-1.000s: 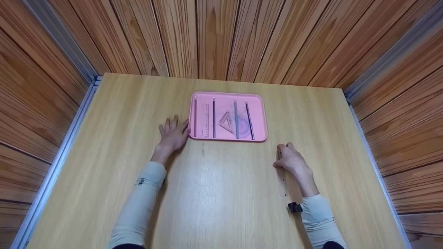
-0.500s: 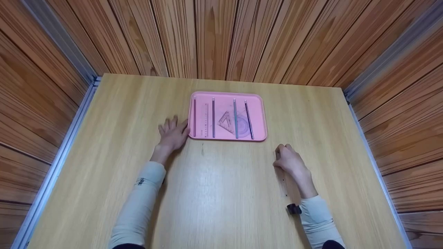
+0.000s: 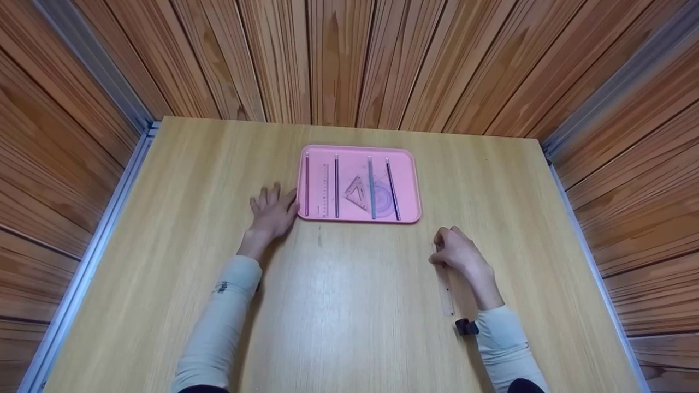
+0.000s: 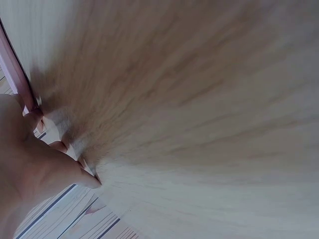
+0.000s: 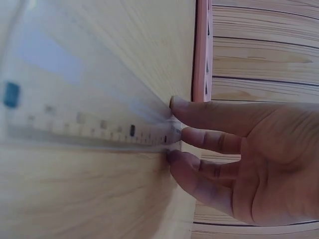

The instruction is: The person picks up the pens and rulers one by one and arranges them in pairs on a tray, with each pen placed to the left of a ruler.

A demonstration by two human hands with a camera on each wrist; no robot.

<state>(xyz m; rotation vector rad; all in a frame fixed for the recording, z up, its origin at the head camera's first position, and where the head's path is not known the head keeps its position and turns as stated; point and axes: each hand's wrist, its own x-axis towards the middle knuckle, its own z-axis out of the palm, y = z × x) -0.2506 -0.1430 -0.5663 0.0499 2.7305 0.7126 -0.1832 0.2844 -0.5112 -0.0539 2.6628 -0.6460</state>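
Observation:
My right hand [image 3: 457, 252] pinches a clear plastic ruler [image 3: 446, 292] by its far end, thumb on one edge and fingers on the other. In the right wrist view the ruler [image 5: 75, 94] stretches away from the fingertips, its dark markings running along one edge. Fingers spread, my left hand [image 3: 272, 214] rests on the table with its thumb at the left rim of a pink tray [image 3: 360, 218]. On the tray lie several pencils, among them a teal one [image 3: 372, 188], with a short clear ruler [image 3: 323, 190], a triangle ruler [image 3: 357, 193] and a protractor [image 3: 384, 201].
The wooden table [image 3: 349, 327] reaches back to a plank wall [image 3: 349, 60]. Plank walls with metal rails also stand at the left and right. A black strap piece [image 3: 466, 327] sticks out from the right wrist.
The ruler's near end has shifted slightly towards me, with the right hand moving very little. My left hand and the tray stay where they were.

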